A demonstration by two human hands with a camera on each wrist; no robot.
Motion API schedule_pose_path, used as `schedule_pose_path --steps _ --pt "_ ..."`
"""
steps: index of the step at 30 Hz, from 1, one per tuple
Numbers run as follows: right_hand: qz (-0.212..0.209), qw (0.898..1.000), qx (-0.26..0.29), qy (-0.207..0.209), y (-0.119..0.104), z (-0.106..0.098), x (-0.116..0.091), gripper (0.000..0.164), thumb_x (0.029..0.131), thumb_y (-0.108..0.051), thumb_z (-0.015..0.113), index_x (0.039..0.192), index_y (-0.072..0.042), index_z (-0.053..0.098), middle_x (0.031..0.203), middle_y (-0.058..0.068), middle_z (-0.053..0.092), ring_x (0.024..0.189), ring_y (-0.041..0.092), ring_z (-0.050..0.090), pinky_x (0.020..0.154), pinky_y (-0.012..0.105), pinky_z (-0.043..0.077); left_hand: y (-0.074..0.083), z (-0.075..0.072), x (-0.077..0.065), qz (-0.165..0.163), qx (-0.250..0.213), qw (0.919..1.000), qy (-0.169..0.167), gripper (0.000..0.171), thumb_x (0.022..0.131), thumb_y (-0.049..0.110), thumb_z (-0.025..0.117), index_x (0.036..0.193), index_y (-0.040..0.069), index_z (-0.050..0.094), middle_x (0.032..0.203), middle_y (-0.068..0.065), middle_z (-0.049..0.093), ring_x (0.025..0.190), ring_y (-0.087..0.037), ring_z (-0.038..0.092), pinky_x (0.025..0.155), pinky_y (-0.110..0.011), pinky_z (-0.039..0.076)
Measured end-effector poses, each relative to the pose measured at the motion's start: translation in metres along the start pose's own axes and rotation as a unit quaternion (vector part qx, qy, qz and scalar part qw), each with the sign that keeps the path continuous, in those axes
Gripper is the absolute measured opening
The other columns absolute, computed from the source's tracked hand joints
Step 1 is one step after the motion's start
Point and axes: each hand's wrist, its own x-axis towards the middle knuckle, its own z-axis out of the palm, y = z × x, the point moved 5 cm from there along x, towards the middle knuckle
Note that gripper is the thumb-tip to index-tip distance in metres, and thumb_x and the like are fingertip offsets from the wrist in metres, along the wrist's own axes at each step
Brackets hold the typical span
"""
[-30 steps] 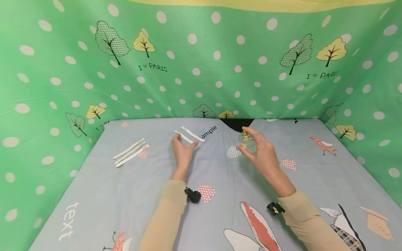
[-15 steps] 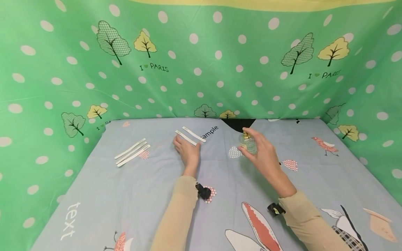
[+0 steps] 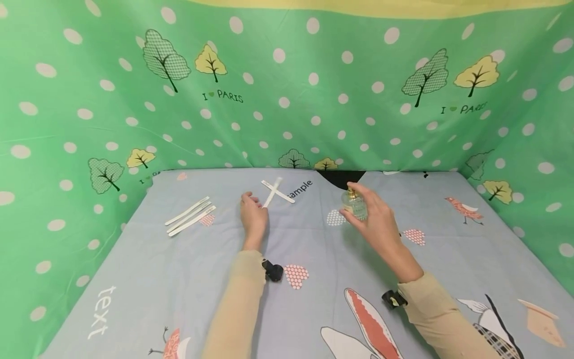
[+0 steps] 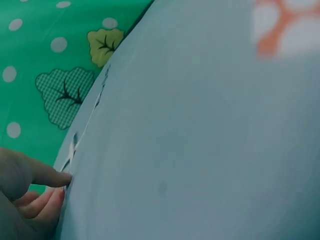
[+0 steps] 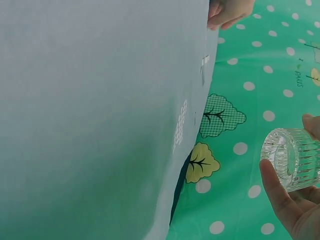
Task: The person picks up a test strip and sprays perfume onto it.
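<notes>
My left hand (image 3: 257, 204) pinches the near end of a white paper strip (image 3: 272, 191), which now lies slanted across a second strip (image 3: 284, 195) so the two form an X at the back of the table. In the left wrist view my fingertips (image 4: 55, 182) press together at the strip's end. My right hand (image 3: 364, 209) holds a small ribbed clear glass bottle (image 3: 354, 204) with a gold top, raised a little above the cloth right of centre. The right wrist view shows the bottle's round base (image 5: 292, 157) between thumb and fingers.
Three more white strips (image 3: 190, 217) lie side by side at the left. A grey-blue printed cloth (image 3: 179, 279) covers the table. A green dotted curtain (image 3: 287, 99) walls in the back and both sides.
My left hand has taken the nearer strip by its end and swung it, so it now crosses the other strip. The right hand and bottle have stayed in place.
</notes>
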Motion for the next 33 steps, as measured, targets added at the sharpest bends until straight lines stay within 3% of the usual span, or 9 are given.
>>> schedule_pose_path --steps 3,7,13,18,26,33 --pt "-0.003 1.0 0.003 0.001 0.0 0.001 0.0 0.069 0.081 -0.019 0.084 0.14 -0.018 0.05 0.126 0.016 0.065 0.107 0.036 0.067 0.081 0.054 0.061 -0.002 -0.005 0.005 -0.004 -0.004 0.9996 -0.029 0.057 0.078 -0.014 0.058 0.133 0.0 0.048 0.115 -0.018 0.068 0.105 -0.031 0.07 0.092 -0.042 0.058" --pt "-0.002 1.0 0.002 0.001 0.0 0.001 -0.001 0.069 0.08 -0.019 0.084 0.141 -0.019 0.05 0.127 0.015 0.065 0.108 0.035 0.067 0.082 0.053 0.06 -0.002 -0.008 0.008 -0.01 -0.006 0.9981 -0.06 0.057 0.078 -0.014 0.063 0.131 0.0 0.049 0.119 -0.02 0.068 0.106 -0.034 0.07 0.093 -0.043 0.058" --pt "0.003 1.0 -0.008 0.002 0.001 -0.001 -0.001 0.07 0.081 -0.02 0.084 0.141 -0.018 0.05 0.131 0.014 0.063 0.109 0.035 0.067 0.082 0.053 0.061 -0.002 -0.01 0.014 -0.016 0.018 0.9959 -0.087 0.056 0.076 -0.014 0.069 0.126 0.001 0.051 0.12 -0.019 0.07 0.108 -0.032 0.071 0.095 -0.042 0.057" --pt "0.01 1.0 -0.008 -0.004 0.001 -0.002 -0.002 0.07 0.081 -0.021 0.084 0.142 -0.019 0.049 0.133 0.014 0.063 0.112 0.035 0.066 0.086 0.053 0.059 -0.006 -0.01 0.017 -0.014 0.028 0.9943 -0.102 0.043 0.079 -0.01 0.067 0.119 0.003 0.057 0.112 -0.016 0.074 0.104 -0.029 0.071 0.09 -0.039 0.056" --pt "0.016 1.0 -0.006 -0.005 0.003 -0.002 -0.004 0.07 0.081 -0.021 0.084 0.142 -0.019 0.049 0.133 0.014 0.063 0.11 0.036 0.066 0.085 0.055 0.059 -0.01 -0.016 0.018 0.0 0.003 0.9938 -0.111 0.028 0.079 -0.006 0.072 0.105 0.004 0.07 0.105 -0.014 0.076 0.096 -0.028 0.073 0.078 -0.027 0.055" --pt "0.015 1.0 -0.008 -0.004 0.002 -0.003 -0.002 0.071 0.081 -0.021 0.084 0.142 -0.021 0.048 0.133 0.014 0.063 0.11 0.036 0.067 0.084 0.055 0.06 -0.002 -0.022 0.016 -0.001 -0.029 0.9888 -0.147 0.03 0.08 -0.005 0.073 0.108 0.003 0.074 0.108 -0.017 0.075 0.095 -0.024 0.072 0.068 -0.013 0.05"
